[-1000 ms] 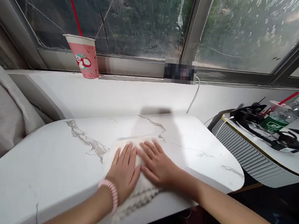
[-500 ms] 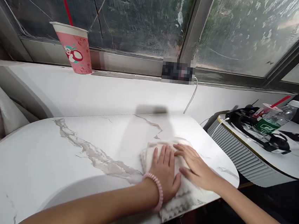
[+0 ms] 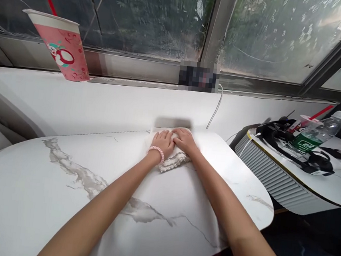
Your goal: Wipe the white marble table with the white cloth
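A folded whitish cloth [image 3: 174,163] with a wavy edge lies on the white marble-patterned table [image 3: 70,199], up against the wall at its far edge. Flat on the cloth's left part rests my left hand [image 3: 163,140], fingers stretched out, a pink coil band [image 3: 159,152] around its wrist. My right hand [image 3: 185,140] presses on the cloth just beside it, its fingers extended towards the left hand. Both hands are open, and together they cover much of the cloth.
A pink paper cup [image 3: 61,51] with a red straw stands on the window ledge at left. A blurred-out object [image 3: 198,77] with a white cable sits farther along it. At right, a ribbed cabinet [image 3: 274,174] holds a plastic bottle [image 3: 311,137] and black gear.
Both hands and the cloth have slid away from the table's near edge to its far edge by the wall. The view has shifted slightly, so the cup appears farther left.
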`<action>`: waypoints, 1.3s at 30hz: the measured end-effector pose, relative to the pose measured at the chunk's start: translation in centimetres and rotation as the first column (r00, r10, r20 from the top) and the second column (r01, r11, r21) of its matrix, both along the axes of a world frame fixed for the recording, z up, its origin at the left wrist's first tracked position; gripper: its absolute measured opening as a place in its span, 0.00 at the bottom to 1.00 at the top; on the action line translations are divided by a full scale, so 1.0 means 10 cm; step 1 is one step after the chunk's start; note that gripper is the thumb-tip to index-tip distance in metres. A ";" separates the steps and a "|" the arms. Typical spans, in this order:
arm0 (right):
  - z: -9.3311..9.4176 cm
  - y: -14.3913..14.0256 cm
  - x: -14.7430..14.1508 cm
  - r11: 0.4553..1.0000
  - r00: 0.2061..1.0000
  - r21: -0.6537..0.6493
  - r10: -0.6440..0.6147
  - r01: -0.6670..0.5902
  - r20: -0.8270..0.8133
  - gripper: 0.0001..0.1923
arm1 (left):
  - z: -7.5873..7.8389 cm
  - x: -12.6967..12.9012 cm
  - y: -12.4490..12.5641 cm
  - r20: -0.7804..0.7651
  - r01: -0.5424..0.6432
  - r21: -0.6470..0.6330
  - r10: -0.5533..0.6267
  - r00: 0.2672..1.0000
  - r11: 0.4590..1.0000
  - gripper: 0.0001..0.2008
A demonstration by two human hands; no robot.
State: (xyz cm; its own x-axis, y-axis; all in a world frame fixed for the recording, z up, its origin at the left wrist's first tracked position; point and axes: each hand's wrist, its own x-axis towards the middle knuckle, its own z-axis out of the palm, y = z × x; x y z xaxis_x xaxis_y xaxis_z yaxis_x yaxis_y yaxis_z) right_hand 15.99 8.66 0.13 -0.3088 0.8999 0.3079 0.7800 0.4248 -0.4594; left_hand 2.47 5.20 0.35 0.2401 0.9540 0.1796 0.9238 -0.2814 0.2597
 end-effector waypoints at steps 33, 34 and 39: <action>-0.24 -0.90 1.41 0.978 0.991 0.204 0.005 -0.033 0.135 0.22 | -0.04 1.13 -1.01 0.068 0.134 0.008 -0.134 0.989 0.991 0.30; -0.23 -1.06 1.43 0.978 0.990 0.209 -0.006 -0.023 0.139 0.22 | -0.04 1.12 -1.12 0.060 0.169 0.019 -0.170 0.984 0.985 0.30; -0.20 -1.83 1.42 0.982 0.984 0.188 -0.022 -0.012 0.177 0.23 | -0.03 1.03 -1.69 0.026 0.295 0.019 -0.295 0.955 0.955 0.31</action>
